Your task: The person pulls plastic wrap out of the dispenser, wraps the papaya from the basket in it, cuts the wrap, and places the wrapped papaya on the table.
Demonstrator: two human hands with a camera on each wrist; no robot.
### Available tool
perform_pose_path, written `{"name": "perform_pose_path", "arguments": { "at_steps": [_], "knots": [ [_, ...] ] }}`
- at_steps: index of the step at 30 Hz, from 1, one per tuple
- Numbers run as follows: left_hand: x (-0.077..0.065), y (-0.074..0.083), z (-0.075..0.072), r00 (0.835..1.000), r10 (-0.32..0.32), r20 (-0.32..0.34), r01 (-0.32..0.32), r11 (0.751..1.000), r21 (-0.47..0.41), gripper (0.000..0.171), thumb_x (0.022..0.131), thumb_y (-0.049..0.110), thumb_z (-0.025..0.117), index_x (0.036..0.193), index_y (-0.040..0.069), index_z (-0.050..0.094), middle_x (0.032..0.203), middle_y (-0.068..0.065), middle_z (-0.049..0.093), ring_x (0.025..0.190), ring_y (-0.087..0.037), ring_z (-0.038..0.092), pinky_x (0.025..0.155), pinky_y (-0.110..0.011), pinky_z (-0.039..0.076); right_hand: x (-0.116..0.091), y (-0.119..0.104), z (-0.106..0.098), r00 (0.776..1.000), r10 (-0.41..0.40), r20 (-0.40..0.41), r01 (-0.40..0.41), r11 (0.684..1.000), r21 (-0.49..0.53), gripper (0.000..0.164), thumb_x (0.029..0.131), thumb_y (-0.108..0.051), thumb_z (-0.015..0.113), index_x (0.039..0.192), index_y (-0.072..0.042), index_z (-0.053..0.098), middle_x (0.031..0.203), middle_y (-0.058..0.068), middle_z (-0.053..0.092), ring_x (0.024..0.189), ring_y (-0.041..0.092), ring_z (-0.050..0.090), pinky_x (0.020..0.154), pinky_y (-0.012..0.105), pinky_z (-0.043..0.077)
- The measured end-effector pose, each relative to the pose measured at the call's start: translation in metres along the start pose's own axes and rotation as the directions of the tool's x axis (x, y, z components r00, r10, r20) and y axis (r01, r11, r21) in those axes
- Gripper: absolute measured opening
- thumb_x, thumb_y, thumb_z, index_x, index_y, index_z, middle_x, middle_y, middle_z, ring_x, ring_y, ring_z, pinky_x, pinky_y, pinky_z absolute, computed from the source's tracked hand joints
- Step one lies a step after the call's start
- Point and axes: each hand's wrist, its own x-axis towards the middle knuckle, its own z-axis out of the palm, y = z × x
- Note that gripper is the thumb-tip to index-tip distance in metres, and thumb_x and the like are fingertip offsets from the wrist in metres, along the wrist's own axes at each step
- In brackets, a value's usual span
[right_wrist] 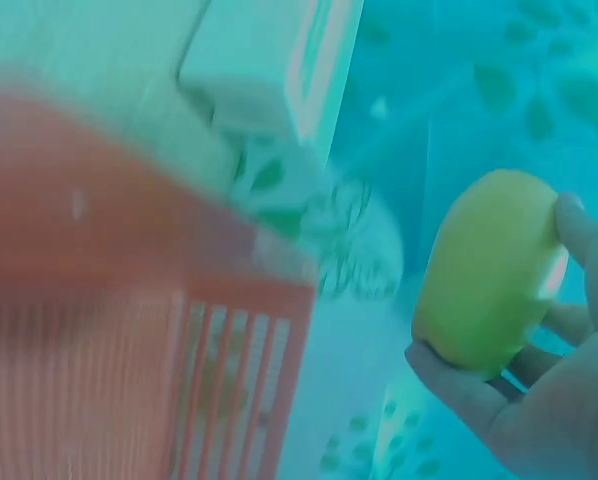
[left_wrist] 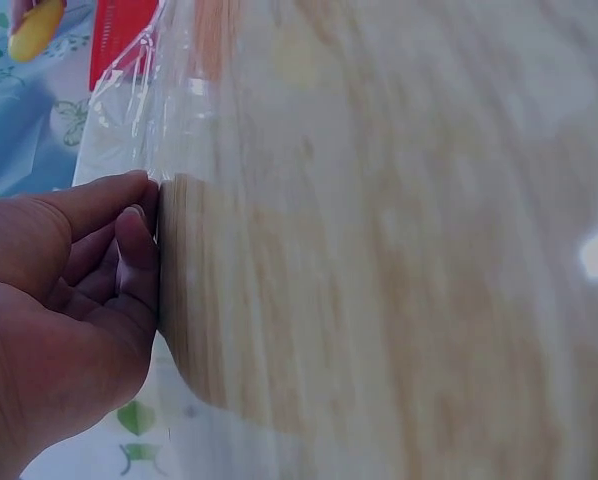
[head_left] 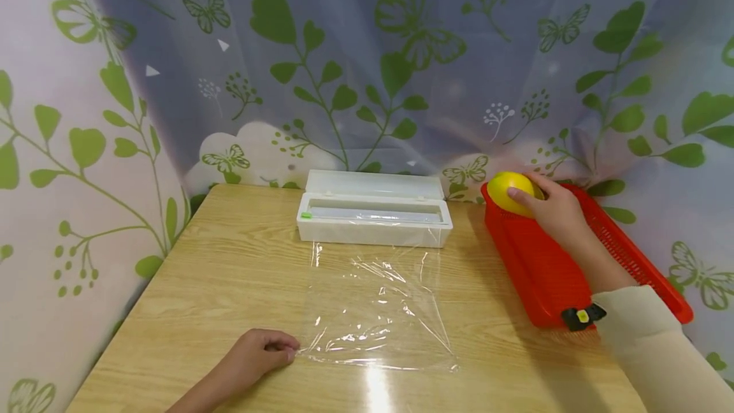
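My right hand (head_left: 553, 209) grips a smooth, oval yellow fruit (head_left: 507, 191) above the far end of a red plastic basket (head_left: 527, 260). The right wrist view has the fruit (right_wrist: 489, 270) between thumb and fingers, beyond the basket's slotted wall (right_wrist: 244, 330). At the near left corner of a sheet of clear plastic wrap (head_left: 373, 311), my left hand (head_left: 258, 355) pinches the film's edge between thumb and fingers. From there the crinkled sheet runs back over the table to a white wrap dispenser box (head_left: 373, 234). Its lid (head_left: 375, 185) stands raised, and the roll (head_left: 378, 215) shows inside.
A light wood-grain table (head_left: 229, 273) carries the box in its middle and the basket along its right side. A curtain with leaves and butterflies (head_left: 355, 50) hangs right behind the table's back edge and along both sides. A green slider (head_left: 306, 215) sits on the box's left front.
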Motion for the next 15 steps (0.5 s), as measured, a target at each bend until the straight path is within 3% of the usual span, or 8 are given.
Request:
{"name": "perform_pose_path", "arguments": {
  "at_steps": [4,7,12,15],
  "knots": [
    [0.001,0.000,0.000,1.000,0.004,-0.001,-0.004,1.000,0.010,0.021,0.091,0.021,0.074,0.107,0.008,0.076,0.099,0.000,0.074,0.088,-0.008,0.063,0.075,-0.019,0.052,-0.018,-0.018,0.021,0.997,-0.076,-0.033,0.075,0.996,-0.041,0.075,0.095,-0.059,0.059,0.152,-0.012,0.045,0.142,0.022,0.053,0.110,0.038,0.050,0.088,0.050,0.046],
    [0.001,0.000,0.000,1.000,0.002,-0.007,-0.002,1.000,0.012,0.020,0.091,0.021,0.075,0.106,0.008,0.076,0.098,0.000,0.073,0.087,-0.007,0.063,0.075,-0.019,0.052,-0.030,-0.030,0.040,0.992,-0.124,-0.038,0.121,0.990,-0.072,0.072,0.096,-0.054,0.062,0.149,-0.008,0.049,0.140,0.023,0.055,0.115,0.040,0.052,0.093,0.055,0.046],
    [0.000,-0.001,0.002,1.000,-0.004,-0.012,0.004,1.000,-0.008,0.021,0.091,0.020,0.075,0.106,0.006,0.076,0.097,-0.001,0.072,0.086,-0.008,0.061,0.074,-0.019,0.051,-0.045,-0.041,0.071,0.991,-0.130,-0.017,0.128,0.988,-0.081,0.070,0.094,-0.054,0.066,0.147,-0.010,0.051,0.144,0.021,0.055,0.127,0.043,0.051,0.101,0.061,0.042],
    [-0.001,0.000,0.002,1.000,-0.006,-0.016,0.006,1.000,-0.010,0.021,0.091,0.019,0.075,0.107,0.006,0.076,0.096,-0.001,0.072,0.085,-0.009,0.061,0.073,-0.019,0.051,-0.051,-0.047,0.089,0.991,-0.136,-0.007,0.135,0.989,-0.058,0.066,0.093,-0.052,0.068,0.144,-0.013,0.055,0.136,0.017,0.061,0.117,0.038,0.055,0.094,0.055,0.046]
  ]
}}
